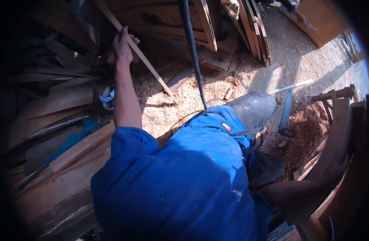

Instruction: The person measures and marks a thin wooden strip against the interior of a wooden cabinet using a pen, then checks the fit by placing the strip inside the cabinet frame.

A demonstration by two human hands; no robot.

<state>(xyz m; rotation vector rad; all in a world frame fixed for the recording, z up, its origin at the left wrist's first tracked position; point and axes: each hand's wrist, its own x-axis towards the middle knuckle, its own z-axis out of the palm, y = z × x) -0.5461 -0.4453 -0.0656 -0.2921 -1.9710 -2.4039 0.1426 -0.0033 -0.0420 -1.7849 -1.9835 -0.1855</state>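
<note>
1 long thin wood strip (153,71) in your L hand (122,47); fingers closed round it, so clamped. Strip's on a slant: one end runs up past the hand to the top edge of view, the other drops R of the hand, its tip over the sawdust (156,102); can't tell if the tip touches.

R hand: can't make it out, lost in shadow, so state n/a. Just your R arm (289,195) shows, low down, far R of the L hand, beside 1 dark wood frame (345,94), also R.

Near L hand, just below: 1 round container (108,103) w/ 1 pale blue-white cloth (107,95) in it. Further below + L: 1 teal cloth (80,135) on a stack of planks (78,96), several pcs, too overlapped to count.

R of L hand: 1 black hose or pole (191,44) (can't tell which) running down to your blue clothing (172,176). Past that, a group of leaning boards (256,36), 3 or more. R + below the hand: 1 small wood block (228,94), 1 pale stick (293,86), 1 blue metal bar (286,110) near 1 shavings heap (311,130).

Far R, a bit above L hand level: 1 hand of another person (303,19) at 1 large wood panel (323,20), well apart from yours.
</note>
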